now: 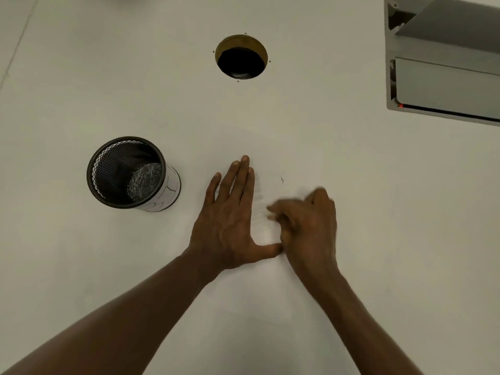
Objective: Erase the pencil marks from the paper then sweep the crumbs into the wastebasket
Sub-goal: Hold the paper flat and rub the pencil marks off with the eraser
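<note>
The left hand [230, 220] lies flat on the paper [297, 163], fingers straight and close together, thumb splayed out toward three o'clock, pinning the sheet to the white table [81, 266]. The right hand [308, 223] sits just beside it at three o'clock, blurred by motion; its fingers are curled as if pinching something small, probably an eraser, but the blur hides what, so I cannot tell. The paper is nearly the table's own colour and its edges are hard to trace. Faint grey smudging shows between the two hands, and a small dark pencil mark [282, 180] stands at about one o'clock from the left fingertips. The black mesh wastebasket [130, 171] stands at nine o'clock from the left hand, well apart, with shredded stuff in the bottom. The erasing looks to be under way and unfinished. The risks: a hard stroke could crease or drag the sheet if the left hand eases off; crumbs could scatter off the paper, perhaps toward the round cable hole [241, 56] at twelve o'clock; the stray mark could be missed. A grey metal unit [446, 85] sits at two o'clock.
</note>
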Motion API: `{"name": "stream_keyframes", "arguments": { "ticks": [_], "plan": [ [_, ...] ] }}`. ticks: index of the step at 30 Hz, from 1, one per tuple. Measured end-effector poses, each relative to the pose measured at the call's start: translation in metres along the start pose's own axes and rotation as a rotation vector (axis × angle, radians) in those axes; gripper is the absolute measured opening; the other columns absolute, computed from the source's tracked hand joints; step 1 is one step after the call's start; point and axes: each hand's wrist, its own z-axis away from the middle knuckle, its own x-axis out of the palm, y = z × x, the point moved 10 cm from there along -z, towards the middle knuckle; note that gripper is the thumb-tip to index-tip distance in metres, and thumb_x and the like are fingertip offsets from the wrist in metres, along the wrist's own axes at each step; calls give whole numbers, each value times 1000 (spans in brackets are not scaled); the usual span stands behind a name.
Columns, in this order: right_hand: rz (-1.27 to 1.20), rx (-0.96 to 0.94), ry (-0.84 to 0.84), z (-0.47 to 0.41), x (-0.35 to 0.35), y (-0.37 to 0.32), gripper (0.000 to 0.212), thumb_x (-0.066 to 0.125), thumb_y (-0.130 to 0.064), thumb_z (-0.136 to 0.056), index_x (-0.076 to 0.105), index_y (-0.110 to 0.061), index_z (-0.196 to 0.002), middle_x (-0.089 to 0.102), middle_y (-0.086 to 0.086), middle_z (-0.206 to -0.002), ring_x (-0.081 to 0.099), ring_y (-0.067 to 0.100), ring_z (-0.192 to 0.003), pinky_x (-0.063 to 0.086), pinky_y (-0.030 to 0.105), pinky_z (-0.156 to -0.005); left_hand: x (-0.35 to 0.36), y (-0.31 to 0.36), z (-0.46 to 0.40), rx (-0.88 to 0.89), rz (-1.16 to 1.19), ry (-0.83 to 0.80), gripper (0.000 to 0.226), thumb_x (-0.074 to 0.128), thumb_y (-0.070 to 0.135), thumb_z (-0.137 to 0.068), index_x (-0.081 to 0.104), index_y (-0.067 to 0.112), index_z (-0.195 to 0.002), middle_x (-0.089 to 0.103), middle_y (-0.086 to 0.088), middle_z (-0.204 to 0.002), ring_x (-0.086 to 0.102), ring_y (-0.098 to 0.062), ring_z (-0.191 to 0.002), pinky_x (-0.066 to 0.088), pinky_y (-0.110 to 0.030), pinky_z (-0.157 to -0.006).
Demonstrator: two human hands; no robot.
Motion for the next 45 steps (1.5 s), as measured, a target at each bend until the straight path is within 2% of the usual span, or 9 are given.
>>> {"name": "stream_keyframes", "arguments": {
  "ticks": [8, 13, 17, 24, 28, 31, 34, 38, 45],
  "plan": [
    [35, 2, 47, -45, 6, 0, 23, 76, 3, -72, 78, -19, -80, 65, -10, -66, 38, 13, -74, 38, 33, -55, -2, 1, 1, 2, -15, 13, 139, 29, 102, -66, 13, 1, -160, 0, -15, -171, 1, -27, -159, 11, -53, -127],
    [30, 42, -29, 28, -13, 16, 33, 78, 8, -66, 76, -20, -83, 63, -7, -72, 35, 11, -77, 32, 24, -58, 0, -1, 2, -1, -16, -5, 140, 27, 103, -66, 7, 1, -161, -6, -13, -171, -5, -26, -158, 8, -53, -127],
    [49, -11, 43, -32, -7, 4, 28, 78, 9, -67, 78, -17, -80, 67, -7, -67, 35, 10, -75, 36, 31, -56, 2, -1, 1, -8, -16, -9, 140, 27, 103, -66, 5, 3, -161, -8, -12, -171, -7, -25, -158, 5, -51, -128],
    [57, 21, 42, -33, -11, 15, 31, 78, 8, -68, 76, -19, -83, 28, -26, -71, 47, 20, -65, 47, 38, -52, -2, 5, 2, 29, 26, -42, 129, 37, 92, -74, 5, 3, -161, -10, -10, -171, -10, -22, -158, 3, -48, -128],
    [61, -77, 29, -39, -15, -2, 33, 76, 15, -63, 75, -14, -80, 25, -33, -71, 50, 23, -64, 48, 41, -52, -11, -8, 1, 3, 100, -48, 126, 40, 87, -74, -4, 7, -162, -18, -4, -170, -18, -16, -156, -3, -39, -128],
    [87, -96, 11, -36, -15, -4, 33, 76, 15, -61, 75, -13, -80, 41, -31, -66, 50, 21, -64, 48, 39, -52, -13, -20, 3, -25, 63, -28, 134, 37, 98, -70, -3, 9, -162, -15, -3, -171, -13, -16, -157, -3, -37, -128],
    [59, -80, -34, -31, -3, -2, 27, 73, 9, -72, 76, -13, -88, 70, -7, -76, 56, 15, -74, 50, 32, -60, -14, -22, 3, -18, 46, 28, 136, 39, 100, -69, 6, 7, -162, -6, -5, -172, -5, -18, -158, -1, -37, -128],
    [-99, -64, -62, -7, 8, -14, 32, 66, 16, -72, 76, -7, -92, 72, 3, -90, 65, 18, -84, 54, 28, -75, -13, -21, 4, -8, 72, 58, 137, 38, 101, -67, 12, 5, -162, -1, -9, -172, -2, -20, -159, 5, -42, -128],
    [102, -91, 2, -68, 20, -24, 22, 71, 4, -73, 77, -14, -84, 71, -6, -73, 52, 18, -74, 44, 32, -57, -16, -22, 3, -8, 68, 61, 140, 43, 100, -65, 14, 3, -161, 1, -11, -172, -1, -21, -159, 13, -48, -127]
  ]
}}
